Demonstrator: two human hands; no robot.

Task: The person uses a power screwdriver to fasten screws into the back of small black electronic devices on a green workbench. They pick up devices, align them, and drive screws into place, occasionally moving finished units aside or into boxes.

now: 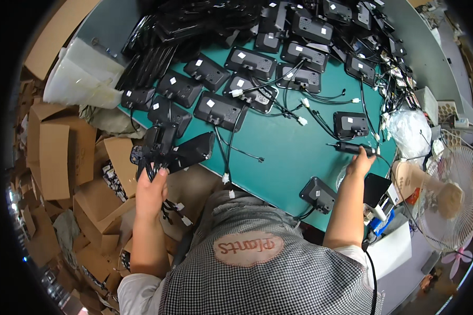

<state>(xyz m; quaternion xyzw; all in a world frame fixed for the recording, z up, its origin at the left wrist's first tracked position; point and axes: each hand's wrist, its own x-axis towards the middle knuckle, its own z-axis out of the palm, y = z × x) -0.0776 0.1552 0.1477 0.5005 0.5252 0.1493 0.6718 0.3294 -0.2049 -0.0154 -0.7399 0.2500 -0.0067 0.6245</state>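
Note:
At the table's left edge, my left hand [153, 188] is closed round a bunch of black cables [150, 170]. Black flat display-like units [193, 152] hang together at the top of this bunch, and white plugs [186, 221] dangle below the fist. On the right, my right hand [360, 165] grips a slim black corded electric screwdriver [347, 147], its tip pointing left over the table. Just beyond the tool lies a black unit [350, 124] with its cable. Another unit [318, 195] rests at the near edge, left of my right forearm.
More black units [251, 62] with leads cover the far half of the green table [278, 157]. Black plastic bags [194, 23] are piled far left, by a translucent bin [81, 79]. Cardboard boxes [55, 157] crowd the left floor; a fan [452, 199] stands at right.

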